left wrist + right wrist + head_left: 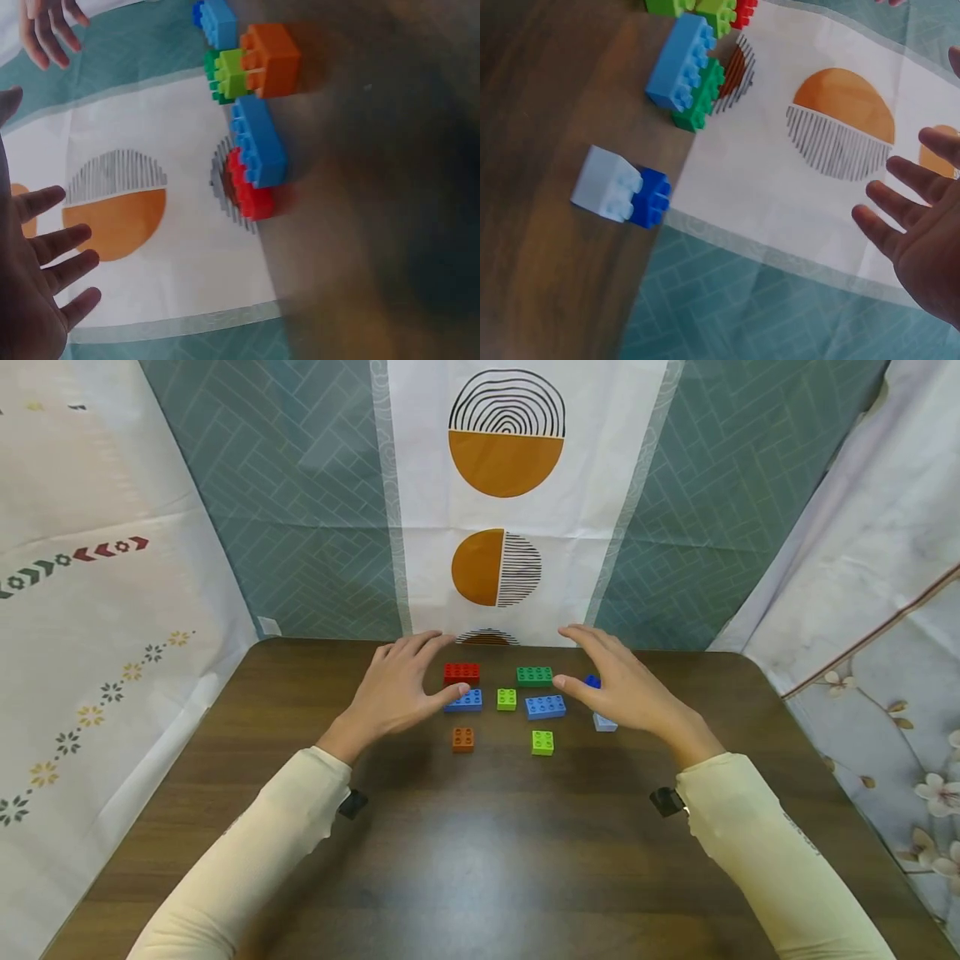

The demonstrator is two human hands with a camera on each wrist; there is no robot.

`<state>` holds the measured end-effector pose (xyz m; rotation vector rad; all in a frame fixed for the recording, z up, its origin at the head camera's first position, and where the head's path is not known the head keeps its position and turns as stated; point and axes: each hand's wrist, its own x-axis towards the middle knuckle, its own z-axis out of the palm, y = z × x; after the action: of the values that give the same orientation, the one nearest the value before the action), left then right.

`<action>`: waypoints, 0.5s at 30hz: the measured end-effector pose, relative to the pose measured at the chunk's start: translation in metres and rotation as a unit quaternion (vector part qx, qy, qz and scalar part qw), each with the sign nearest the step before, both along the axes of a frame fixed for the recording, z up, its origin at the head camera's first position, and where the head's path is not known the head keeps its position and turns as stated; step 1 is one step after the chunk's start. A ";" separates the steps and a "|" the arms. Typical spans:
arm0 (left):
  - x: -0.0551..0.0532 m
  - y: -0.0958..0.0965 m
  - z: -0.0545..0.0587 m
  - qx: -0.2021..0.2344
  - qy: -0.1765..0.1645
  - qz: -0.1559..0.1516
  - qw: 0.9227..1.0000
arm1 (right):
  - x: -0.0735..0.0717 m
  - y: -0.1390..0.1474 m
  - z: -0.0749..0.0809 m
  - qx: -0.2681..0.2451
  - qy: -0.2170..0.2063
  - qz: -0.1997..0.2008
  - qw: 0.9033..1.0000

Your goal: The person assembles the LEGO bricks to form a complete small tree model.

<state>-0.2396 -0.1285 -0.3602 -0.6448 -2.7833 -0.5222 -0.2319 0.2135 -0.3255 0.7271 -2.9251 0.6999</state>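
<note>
My left hand [399,687] is held over the table's far left part, fingers spread, nothing in it. Closest to its thumb in the head view are a red brick [462,673] and a blue brick [471,701], partly covered by that thumb. On the other side my right hand [628,687] hovers with fingers extended, also holding nothing. It overlaps a dark blue brick [592,681] and a pale blue brick [604,723], both showing whole in the right wrist view. Between the hands lie a green brick [534,676], a lime brick [506,699] and another blue brick [545,707].
Nearer on the brown wooden table [465,860] sit an orange brick [462,740] and a second lime brick [542,742]. A patterned cloth [300,527] hangs behind the far edge. White printed cloths flank both sides.
</note>
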 end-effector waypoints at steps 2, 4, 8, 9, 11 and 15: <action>0.002 -0.001 -0.006 0.012 -0.005 0.000 1.000 | 0.001 0.000 -0.006 -0.016 -0.007 0.001 1.000; 0.004 -0.002 -0.012 0.017 -0.011 0.000 1.000 | 0.001 -0.001 -0.011 -0.027 -0.014 0.003 1.000; 0.007 -0.005 -0.025 0.014 -0.026 -0.005 1.000 | 0.002 -0.001 -0.024 -0.040 -0.021 0.006 0.999; 0.008 -0.006 -0.029 0.012 -0.029 -0.006 0.999 | 0.002 -0.001 -0.027 -0.045 -0.021 0.008 0.999; 0.009 -0.006 -0.035 0.009 -0.042 -0.009 0.999 | 0.003 -0.001 -0.034 -0.057 -0.022 0.013 0.998; 0.012 -0.008 -0.045 0.006 -0.077 -0.019 0.997 | 0.004 0.000 -0.047 -0.076 -0.035 0.022 0.996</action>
<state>-0.2278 -0.1363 -0.4053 -0.6833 -2.9135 -0.6206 -0.2280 0.2134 -0.3730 0.7696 -2.8837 0.9594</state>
